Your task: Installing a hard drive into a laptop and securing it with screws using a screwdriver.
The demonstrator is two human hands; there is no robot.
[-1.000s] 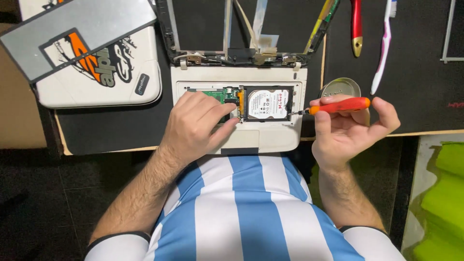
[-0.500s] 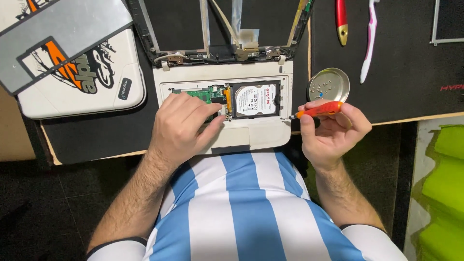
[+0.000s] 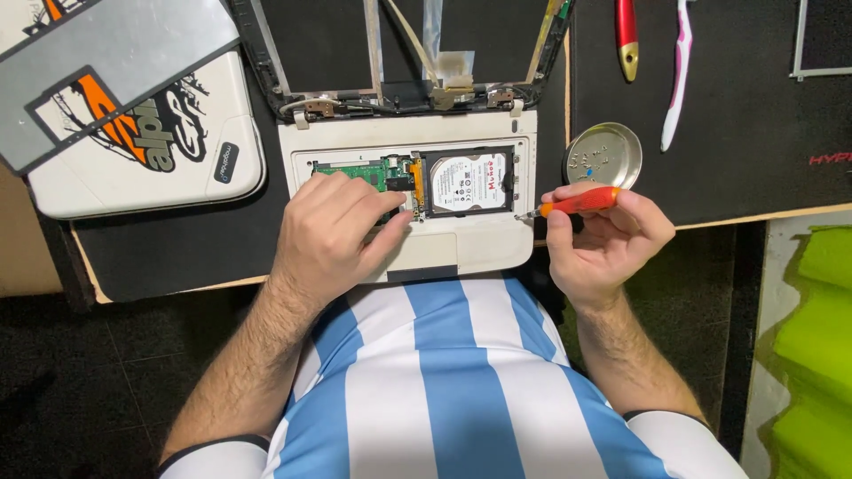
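Observation:
A small white laptop base (image 3: 461, 244) lies opened up on the black mat, with a silver hard drive (image 3: 468, 182) and a green circuit board (image 3: 355, 171) exposed. My left hand (image 3: 333, 231) rests flat on the base, fingertips at the left edge of the drive. My right hand (image 3: 603, 239) holds an orange-handled screwdriver (image 3: 579, 202), its tip touching the base at the drive's lower right corner.
A round metal dish (image 3: 605, 153) sits right of the laptop. A white laptop lid with graphics (image 3: 133, 151) and a grey panel (image 3: 106, 71) lie at left. A red tool (image 3: 627, 35) and a toothbrush (image 3: 676, 75) lie at the back right. The mat's front edge (image 3: 763, 215) is close.
The view has shifted, so everything sits lower and further right in frame. My right hand has brought the screwdriver tip down to the drive's lower right corner. My left hand stays on the base.

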